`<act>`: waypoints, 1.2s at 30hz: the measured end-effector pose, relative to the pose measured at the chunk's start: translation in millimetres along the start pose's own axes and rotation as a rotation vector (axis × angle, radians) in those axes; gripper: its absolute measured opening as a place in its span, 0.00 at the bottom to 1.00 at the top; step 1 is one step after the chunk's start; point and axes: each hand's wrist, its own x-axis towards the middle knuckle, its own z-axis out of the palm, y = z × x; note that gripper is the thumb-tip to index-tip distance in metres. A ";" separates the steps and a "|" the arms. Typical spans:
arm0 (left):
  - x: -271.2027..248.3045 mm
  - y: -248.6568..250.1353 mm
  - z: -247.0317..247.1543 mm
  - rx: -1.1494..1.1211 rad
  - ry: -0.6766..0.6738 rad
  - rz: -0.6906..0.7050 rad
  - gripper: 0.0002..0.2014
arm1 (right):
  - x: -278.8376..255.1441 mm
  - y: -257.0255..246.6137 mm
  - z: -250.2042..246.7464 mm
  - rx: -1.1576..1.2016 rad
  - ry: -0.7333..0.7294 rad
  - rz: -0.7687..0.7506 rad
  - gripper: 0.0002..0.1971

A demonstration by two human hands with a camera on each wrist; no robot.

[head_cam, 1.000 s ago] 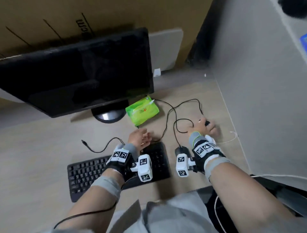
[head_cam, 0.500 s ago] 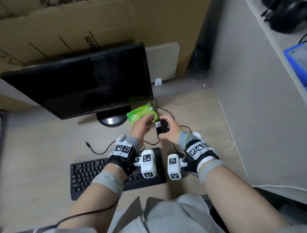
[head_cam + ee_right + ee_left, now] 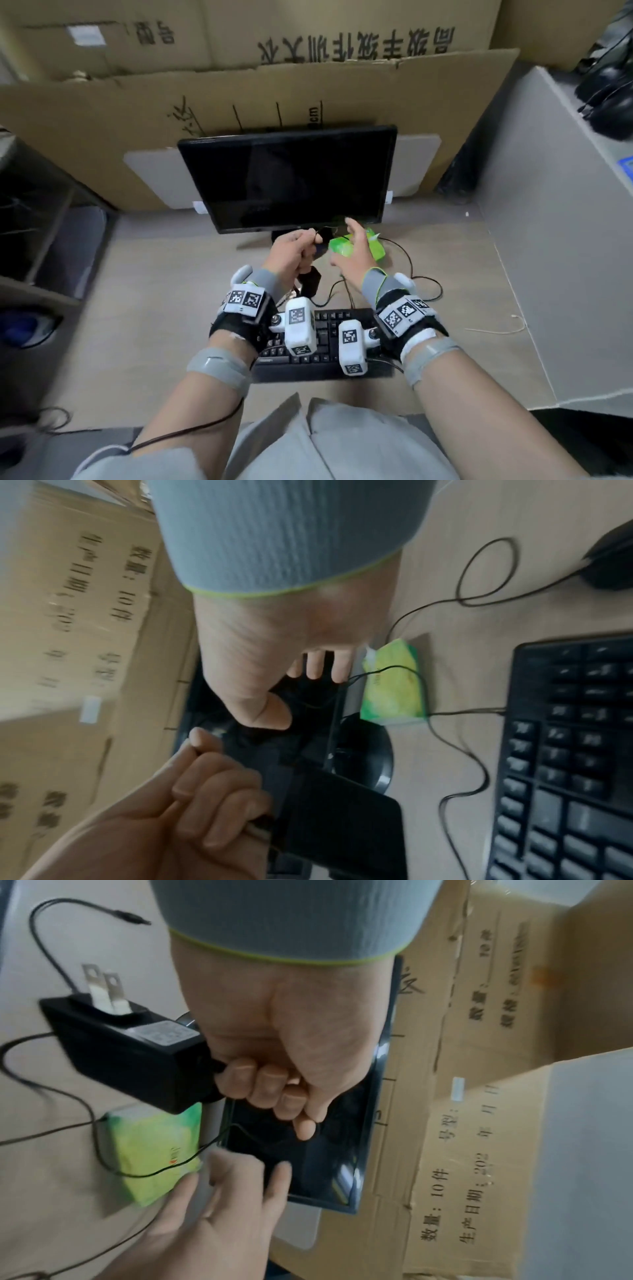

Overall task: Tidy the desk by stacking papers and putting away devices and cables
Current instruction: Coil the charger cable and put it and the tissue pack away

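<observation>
My left hand (image 3: 299, 246) grips the thin black cable (image 3: 178, 1164) right where it leaves the black power adapter (image 3: 126, 1047). The adapter (image 3: 310, 282) hangs below that fist, above the desk, its two metal prongs bare. My right hand (image 3: 352, 240) hovers beside it with fingers spread and holds nothing; the cable runs past its fingertips (image 3: 313, 669). Underneath lies a green tissue pack (image 3: 375, 251). The cable's loops (image 3: 409, 263) trail over the desk to the right. The black keyboard (image 3: 329, 346) lies under my wrists.
A black monitor (image 3: 291, 178) stands just behind the hands, with cardboard boxes (image 3: 308, 85) behind it. A black mouse (image 3: 613, 561) lies right of the keyboard. A white cable (image 3: 496, 329) lies by the grey partition (image 3: 555, 240) on the right.
My right hand lifted the adapter from the desk's right side and passed it over. The left hand now holds it by its cable, and the right hand has let go.
</observation>
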 end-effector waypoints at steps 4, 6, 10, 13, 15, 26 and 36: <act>-24.6 28.6 -23.3 0.003 -0.048 0.019 0.16 | -4.9 -40.6 36.7 -0.217 -0.160 -0.186 0.09; -30.1 42.7 -35.1 -0.144 0.038 0.046 0.17 | -8.4 -46.9 45.1 -0.205 -0.180 -0.164 0.14; -35.0 61.8 -67.1 -0.673 0.191 0.159 0.14 | -15.3 -32.9 42.9 0.006 -0.185 -0.032 0.17; -36.5 63.8 -75.8 -0.708 0.171 0.220 0.16 | -15.7 -28.5 40.5 -0.135 -0.234 0.032 0.12; -34.6 61.6 -69.0 -0.609 0.160 0.209 0.22 | -17.0 -39.0 37.6 -0.238 -0.295 -0.008 0.11; -27.4 59.2 -22.3 0.120 -0.129 -0.026 0.34 | 4.4 -97.4 -3.0 -0.042 -0.318 -0.279 0.16; -30.8 86.1 -26.0 -0.030 -0.192 -0.001 0.48 | 15.5 -51.6 3.0 -0.042 -0.108 -0.217 0.10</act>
